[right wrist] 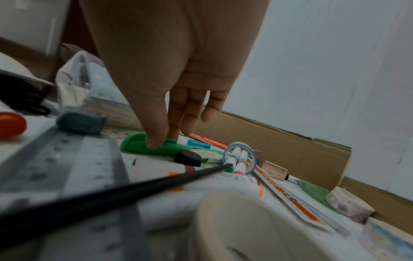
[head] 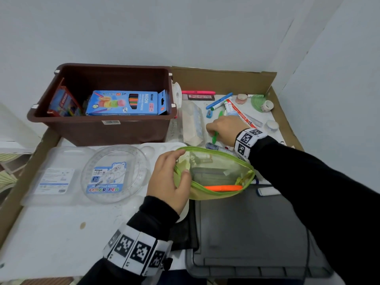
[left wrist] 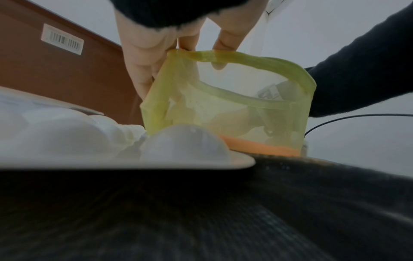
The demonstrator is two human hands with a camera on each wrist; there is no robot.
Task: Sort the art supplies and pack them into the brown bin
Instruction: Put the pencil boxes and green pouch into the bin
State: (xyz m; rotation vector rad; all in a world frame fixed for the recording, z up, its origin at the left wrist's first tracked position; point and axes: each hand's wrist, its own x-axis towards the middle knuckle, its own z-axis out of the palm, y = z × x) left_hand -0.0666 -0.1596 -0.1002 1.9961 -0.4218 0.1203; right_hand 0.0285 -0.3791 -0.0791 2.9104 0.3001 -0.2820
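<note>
The brown bin (head: 98,130) stands at the back left, with a blue coloured-pencil box (head: 123,102) and a red box (head: 65,103) inside. My left hand (head: 181,163) pinches the left rim of a green mesh pouch (head: 216,171) and holds its mouth wide open; the left wrist view shows those fingers on the pouch (left wrist: 223,109) rim. An orange marker (head: 223,188) lies inside the pouch. Behind the pouch, my right hand (head: 213,130) is down on the table with thumb and fingers closed around a green pen (head: 215,137). In the right wrist view the thumb presses the green pen (right wrist: 134,144).
Loose markers (head: 220,101), a pink highlighter (head: 198,92), tape rolls (head: 268,105) and a ruler (right wrist: 67,159) clutter the back right. A clear round color-pen case (head: 112,175) and a white palette (head: 156,149) lie left of the pouch. A grey lid (head: 246,233) lies in front. Cardboard walls (head: 283,112) edge the table.
</note>
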